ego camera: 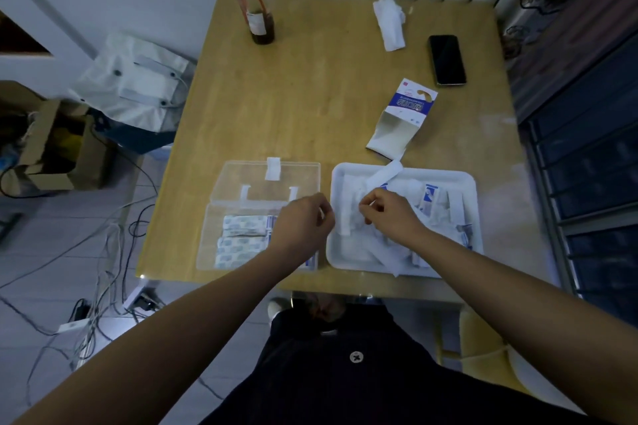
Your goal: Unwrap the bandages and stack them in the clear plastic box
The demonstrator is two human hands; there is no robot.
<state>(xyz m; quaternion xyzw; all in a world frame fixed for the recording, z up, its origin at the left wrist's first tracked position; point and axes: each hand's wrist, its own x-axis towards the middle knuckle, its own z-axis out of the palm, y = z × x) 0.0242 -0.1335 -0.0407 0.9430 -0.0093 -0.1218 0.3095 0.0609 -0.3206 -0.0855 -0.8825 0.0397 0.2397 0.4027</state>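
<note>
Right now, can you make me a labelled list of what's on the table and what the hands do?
Box: clear plastic box, lid open, bandages stacked inside
Tray: white tray right of the box, holding wrappers
Left hand: left hand above the box's right edge, fingers curled
Right hand: right hand over the tray, fingers curled; contents too small to tell
Farther back: torn carton, phone, cup with red straw, tissue
</note>
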